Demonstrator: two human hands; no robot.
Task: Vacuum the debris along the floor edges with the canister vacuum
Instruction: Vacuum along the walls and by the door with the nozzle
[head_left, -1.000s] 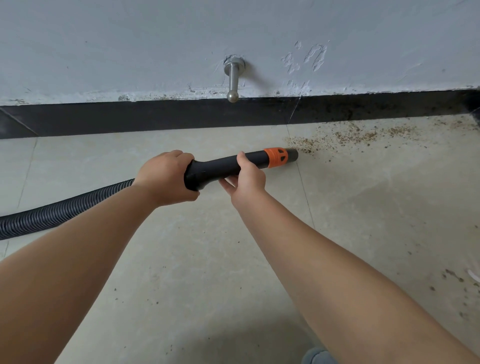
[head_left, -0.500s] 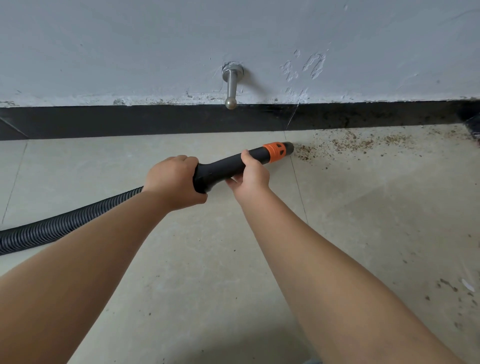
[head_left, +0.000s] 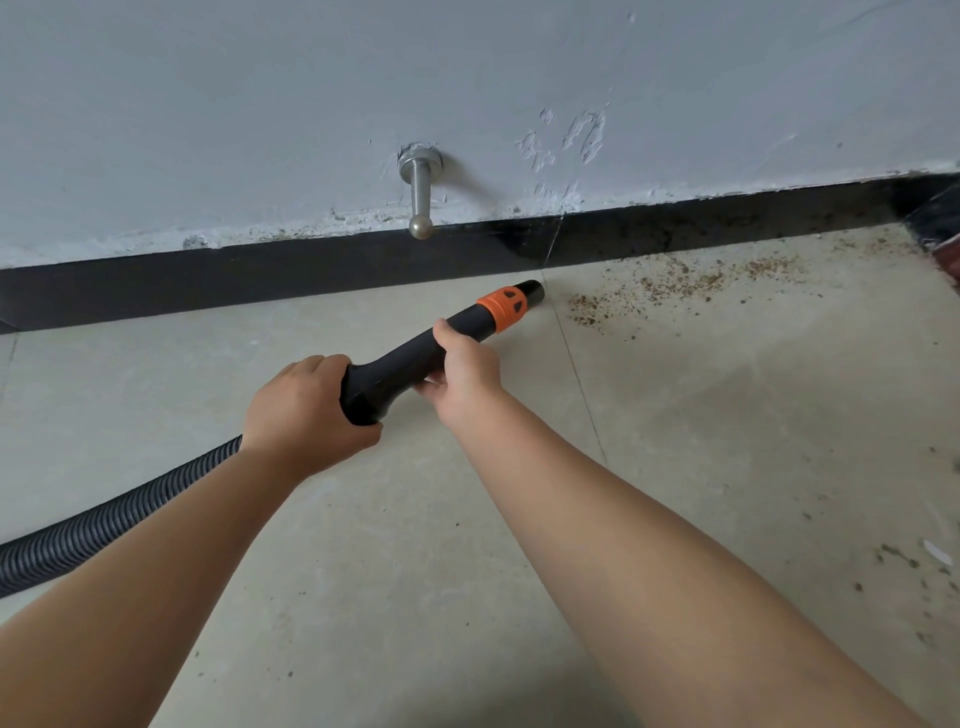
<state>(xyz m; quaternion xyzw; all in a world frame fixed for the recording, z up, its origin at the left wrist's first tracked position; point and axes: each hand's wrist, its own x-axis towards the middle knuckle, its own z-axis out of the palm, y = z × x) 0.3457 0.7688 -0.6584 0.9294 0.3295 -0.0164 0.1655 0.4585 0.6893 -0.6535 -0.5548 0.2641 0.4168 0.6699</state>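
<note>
A black vacuum nozzle (head_left: 410, 358) with an orange collar (head_left: 503, 309) points up and to the right, its open tip close to the floor by the black baseboard (head_left: 208, 280). My left hand (head_left: 306, 410) grips the thick rear end, where the ribbed black hose (head_left: 104, 525) joins. My right hand (head_left: 465, 371) grips the nozzle further forward, just behind the collar. Brown crumb debris (head_left: 670, 291) lies scattered on the beige floor tile right of the tip, along the baseboard. The canister is out of view.
A metal door stop (head_left: 420, 195) sticks out of the grey wall above the baseboard, left of the nozzle tip. Dark specks (head_left: 904, 566) dot the floor at the right edge. A dark corner piece (head_left: 935, 218) meets the baseboard at far right.
The nozzle tip has drawn back left and tilted toward the baseboard. Debris near the tile joint has thinned. The view has tilted, so the wall line now slopes.
</note>
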